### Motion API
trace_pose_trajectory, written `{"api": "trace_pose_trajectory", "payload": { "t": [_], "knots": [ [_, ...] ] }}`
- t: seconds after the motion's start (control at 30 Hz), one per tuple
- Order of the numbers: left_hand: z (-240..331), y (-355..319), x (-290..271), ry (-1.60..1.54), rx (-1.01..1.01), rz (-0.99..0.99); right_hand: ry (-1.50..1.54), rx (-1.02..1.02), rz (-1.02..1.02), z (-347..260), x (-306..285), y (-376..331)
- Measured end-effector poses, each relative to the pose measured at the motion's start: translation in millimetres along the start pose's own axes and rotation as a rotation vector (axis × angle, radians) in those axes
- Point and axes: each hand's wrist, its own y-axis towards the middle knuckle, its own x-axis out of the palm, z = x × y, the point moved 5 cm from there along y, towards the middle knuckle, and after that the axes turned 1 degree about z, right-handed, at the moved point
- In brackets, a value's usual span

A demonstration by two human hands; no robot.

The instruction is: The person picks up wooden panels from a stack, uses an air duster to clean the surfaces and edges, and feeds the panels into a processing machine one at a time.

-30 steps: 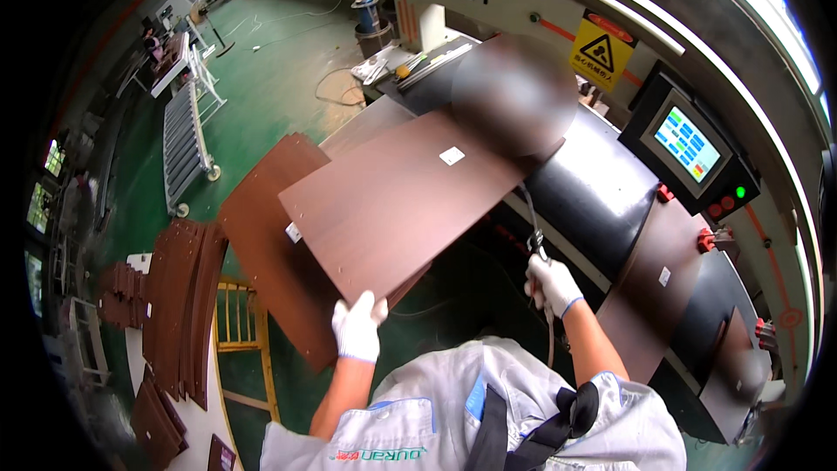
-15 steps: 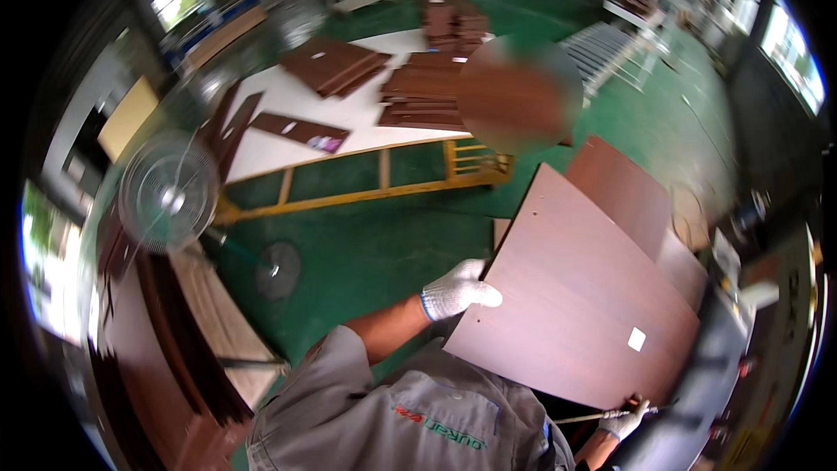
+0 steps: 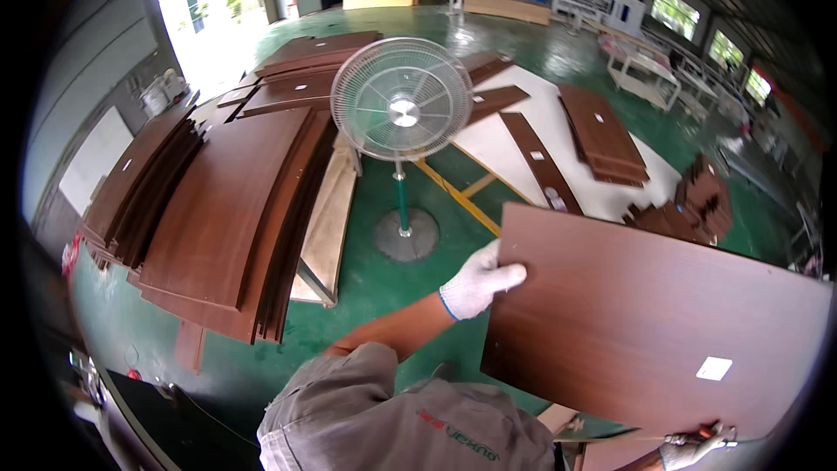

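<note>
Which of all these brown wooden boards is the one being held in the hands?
The large dark-brown rectangular board with a small white sticker, lower right: left hand grips its left edge, right hand its bottom edge.

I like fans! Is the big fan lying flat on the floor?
No, the pedestal fan stands upright on its round base on the green floor.

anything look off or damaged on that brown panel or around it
No damage shows on the brown panel, gripped by the left hand and right hand. The floor stacks of panels lie fanned and uneven rather than squared.
</note>
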Motion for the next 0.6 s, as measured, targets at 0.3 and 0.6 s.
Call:
{"api": "trace_pose_trajectory", "payload": {
  "t": [0.3,0.6],
  "knots": [
    [-29,50,-193,0.005,-0.082,0.321,0.020,0.252,-0.539,187,235,93],
    [-88,217,-187,0.709,-0.447,-0.045,-0.095,0.435,-0.846,401,488,76]
  ]
}}
